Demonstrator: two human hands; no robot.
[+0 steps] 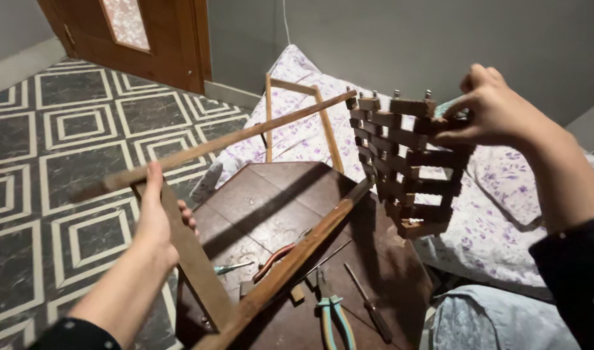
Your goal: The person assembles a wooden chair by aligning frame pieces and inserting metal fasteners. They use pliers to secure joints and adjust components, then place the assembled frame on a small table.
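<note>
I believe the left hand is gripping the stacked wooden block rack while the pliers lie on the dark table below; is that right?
Not quite: the head view shows the right hand gripping the stacked wooden block rack; the left hand holds the wooden frame. The pliers do lie on the dark table.

Pliers [336, 317] on table [271, 194], frame [245, 214] above

Dark brown stacked wooden-block lattice [407, 162] at two o'clock; white bedsheet with purple floral print [297, 133] at twelve; grey floor tiles with nested white squares [70, 129] at ten; teal-handled metal pliers [332, 314] at six; reddish-brown wooden door [174, 39] at eleven.
</note>
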